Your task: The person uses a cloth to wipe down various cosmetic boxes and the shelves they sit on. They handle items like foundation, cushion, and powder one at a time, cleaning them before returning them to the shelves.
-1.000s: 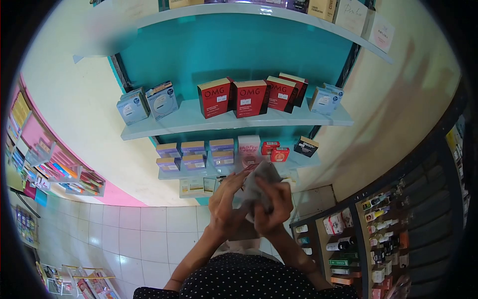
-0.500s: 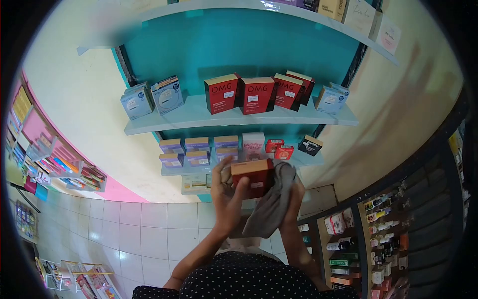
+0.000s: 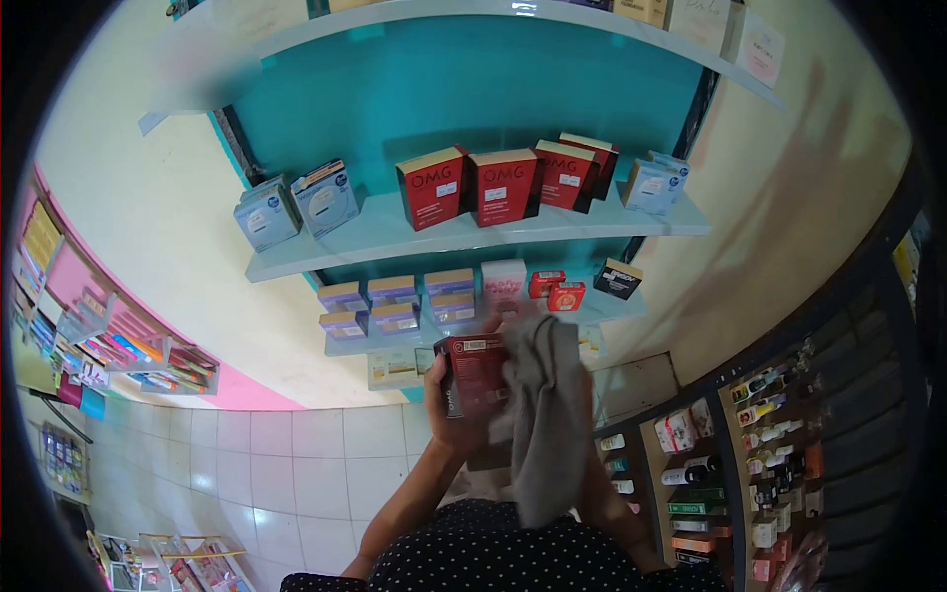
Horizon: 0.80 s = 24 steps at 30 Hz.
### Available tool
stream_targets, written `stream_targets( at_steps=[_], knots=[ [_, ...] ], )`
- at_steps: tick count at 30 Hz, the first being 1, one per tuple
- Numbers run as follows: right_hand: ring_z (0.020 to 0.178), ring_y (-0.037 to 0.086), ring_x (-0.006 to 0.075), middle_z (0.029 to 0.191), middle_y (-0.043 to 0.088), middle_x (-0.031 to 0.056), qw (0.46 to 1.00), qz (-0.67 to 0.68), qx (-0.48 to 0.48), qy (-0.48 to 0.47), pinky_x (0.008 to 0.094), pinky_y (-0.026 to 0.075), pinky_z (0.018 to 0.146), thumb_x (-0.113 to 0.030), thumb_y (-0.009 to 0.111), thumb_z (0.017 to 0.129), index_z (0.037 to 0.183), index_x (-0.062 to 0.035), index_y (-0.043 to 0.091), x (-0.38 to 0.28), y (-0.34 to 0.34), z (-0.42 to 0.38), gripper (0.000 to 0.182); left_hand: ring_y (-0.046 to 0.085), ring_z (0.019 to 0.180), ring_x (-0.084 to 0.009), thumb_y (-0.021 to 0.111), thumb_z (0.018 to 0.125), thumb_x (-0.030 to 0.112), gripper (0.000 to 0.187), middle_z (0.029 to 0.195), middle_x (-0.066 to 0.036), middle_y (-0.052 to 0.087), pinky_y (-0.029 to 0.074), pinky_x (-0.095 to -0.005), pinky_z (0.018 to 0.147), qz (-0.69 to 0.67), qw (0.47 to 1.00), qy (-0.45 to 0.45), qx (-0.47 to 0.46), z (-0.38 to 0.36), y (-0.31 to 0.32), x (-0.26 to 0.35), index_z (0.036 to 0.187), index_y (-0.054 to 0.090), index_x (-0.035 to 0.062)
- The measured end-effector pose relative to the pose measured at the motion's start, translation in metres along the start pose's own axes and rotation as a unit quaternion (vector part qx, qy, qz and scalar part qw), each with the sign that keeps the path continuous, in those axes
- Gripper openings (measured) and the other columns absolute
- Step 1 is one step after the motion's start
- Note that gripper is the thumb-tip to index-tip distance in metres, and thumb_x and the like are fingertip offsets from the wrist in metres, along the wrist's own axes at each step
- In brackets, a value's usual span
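A dark red box (image 3: 473, 373) is held in front of my body, its printed face with a barcode label turned up. My left hand (image 3: 449, 414) grips it by the left side and lower edge. Over its right side hangs a grey cloth (image 3: 548, 419). Behind that cloth is my right hand (image 3: 586, 395), mostly hidden, with the cloth in its hold. Some blurred fingers show above the box. Beyond, red OMG boxes (image 3: 505, 187) stand on the white middle shelf (image 3: 375, 237).
Light blue boxes (image 3: 327, 199) stand at both ends of the middle shelf. Purple boxes (image 3: 395, 318), small red boxes (image 3: 566, 296) and a black box (image 3: 618, 279) sit on the lower shelf. A dark rack (image 3: 725, 464) with bottles is at right.
The red box has been turned so that another face shows, and it sits slightly lower. The grey cloth now hangs longer and straighter over its right side. The view has shifted slightly.
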State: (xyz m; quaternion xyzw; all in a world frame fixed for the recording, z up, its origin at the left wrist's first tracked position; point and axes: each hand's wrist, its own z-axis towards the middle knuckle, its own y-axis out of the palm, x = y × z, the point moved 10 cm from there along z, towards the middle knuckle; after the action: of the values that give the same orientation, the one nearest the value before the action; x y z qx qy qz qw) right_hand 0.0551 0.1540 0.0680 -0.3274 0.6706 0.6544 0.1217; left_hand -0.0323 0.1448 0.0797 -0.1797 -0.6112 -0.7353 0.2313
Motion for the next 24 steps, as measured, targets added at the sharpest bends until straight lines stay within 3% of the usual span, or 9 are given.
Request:
stream_targets(
  at_steps=[4, 6, 7, 9, 11, 13, 16, 20, 24],
  knots=[
    [0.079, 0.053, 0.0165, 0.095, 0.051, 0.0093, 0.974, -0.201, 0.030, -0.099, 0.0256, 0.045, 0.063, -0.018, 0.050, 0.082, 0.097, -0.0006, 0.054, -0.025, 0.002, -0.001, 0.024, 0.045, 0.099, -0.0181, 0.032, 0.075, 0.050, 0.072, 0.116, -0.012, 0.042, 0.037, -0.0296, 0.084, -0.045, 0.998, -0.028, 0.038, -0.001, 0.011, -0.007, 0.126, 0.026, -0.0003],
    [0.082, 0.049, 0.0220, 0.098, 0.048, 0.0124, 0.769, -0.532, -0.084, -0.345, 0.0319, 0.042, 0.070, -0.019, 0.055, 0.076, 0.100, -0.0023, 0.056, -0.037, 0.055, -0.035, 0.029, 0.044, 0.101, -0.0197, 0.033, 0.074, 0.050, 0.073, 0.117, -0.013, 0.041, 0.036, -0.0308, 0.086, -0.034, 0.999, -0.022, -0.020, 0.003, 0.011, -0.010, 0.126, 0.026, -0.0009],
    [0.082, 0.049, 0.0220, 0.098, 0.048, 0.0124, 0.770, -0.531, -0.082, -0.344, 0.0319, 0.042, 0.070, -0.019, 0.055, 0.076, 0.100, -0.0023, 0.056, -0.031, 0.060, -0.040, 0.029, 0.042, 0.104, -0.0213, 0.033, 0.074, 0.050, 0.073, 0.118, -0.014, 0.040, 0.035, -0.0320, 0.088, -0.023, 0.997, -0.017, -0.078, 0.004, 0.016, -0.011, 0.125, 0.026, -0.0015],
    [0.085, 0.044, 0.0258, 0.097, 0.046, 0.0131, 0.594, -0.648, -0.094, -0.467, 0.0360, 0.036, 0.076, -0.020, 0.058, 0.071, 0.104, -0.0037, 0.055, -0.020, 0.093, -0.069, 0.036, 0.041, 0.104, -0.0218, 0.032, 0.074, 0.050, 0.073, 0.118, -0.014, 0.040, 0.033, -0.0326, 0.089, -0.043, 0.993, -0.028, -0.102, 0.007, 0.011, -0.014, 0.125, 0.026, -0.0016],
    [0.085, 0.043, 0.0250, 0.097, 0.046, 0.0123, 0.611, -0.644, -0.077, -0.453, 0.0361, 0.035, 0.077, -0.018, 0.058, 0.070, 0.104, -0.0034, 0.055, -0.021, 0.083, -0.061, 0.037, 0.041, 0.105, -0.0224, 0.031, 0.074, 0.050, 0.073, 0.118, -0.014, 0.040, 0.031, -0.0332, 0.091, -0.064, 0.989, -0.036, -0.126, 0.004, 0.015, -0.013, 0.125, 0.027, -0.0016],
    [0.085, 0.041, 0.0241, 0.098, 0.046, 0.0115, 0.626, -0.639, -0.066, -0.442, 0.0361, 0.033, 0.079, -0.017, 0.058, 0.070, 0.105, -0.0031, 0.054, -0.022, 0.071, -0.051, 0.038, 0.041, 0.105, -0.0219, 0.037, 0.074, 0.047, 0.070, 0.115, -0.014, 0.040, 0.031, -0.0331, 0.091, 0.038, 0.999, 0.019, 0.017, -0.003, -0.008, -0.002, 0.124, 0.027, -0.0004],
    [0.085, 0.045, 0.0269, 0.098, 0.046, 0.0155, 0.645, -0.620, -0.052, -0.444, 0.0339, 0.036, 0.076, -0.013, 0.054, 0.072, 0.102, 0.0027, 0.054, -0.023, 0.060, -0.044, 0.034, 0.044, 0.103, -0.0246, 0.042, 0.074, 0.047, 0.067, 0.111, -0.015, 0.043, 0.036, -0.0342, 0.088, 0.022, 1.000, 0.014, 0.016, -0.003, -0.005, -0.002, 0.120, 0.028, 0.0012],
    [0.084, 0.049, 0.0220, 0.094, 0.048, 0.0146, 0.749, -0.521, -0.073, -0.403, 0.0304, 0.040, 0.074, -0.018, 0.050, 0.079, 0.092, 0.0076, 0.053, -0.026, 0.044, -0.046, 0.029, 0.045, 0.101, -0.0248, 0.037, 0.081, 0.049, 0.060, 0.111, -0.012, 0.043, 0.037, -0.0361, 0.086, 0.054, 0.996, 0.072, -0.024, -0.002, -0.001, 0.017, 0.120, 0.028, 0.0042],
    [0.077, 0.048, 0.0144, 0.084, 0.049, 0.0085, 0.889, -0.385, -0.028, -0.245, 0.0246, 0.039, 0.068, -0.011, 0.050, 0.077, 0.087, 0.0048, 0.053, -0.030, 0.004, -0.038, 0.018, 0.049, 0.091, -0.0209, 0.032, 0.082, 0.053, 0.053, 0.103, -0.008, 0.045, 0.043, -0.0336, 0.076, 0.070, 0.997, 0.024, 0.000, 0.013, 0.012, 0.068, 0.113, 0.035, 0.0097]
  ],
)
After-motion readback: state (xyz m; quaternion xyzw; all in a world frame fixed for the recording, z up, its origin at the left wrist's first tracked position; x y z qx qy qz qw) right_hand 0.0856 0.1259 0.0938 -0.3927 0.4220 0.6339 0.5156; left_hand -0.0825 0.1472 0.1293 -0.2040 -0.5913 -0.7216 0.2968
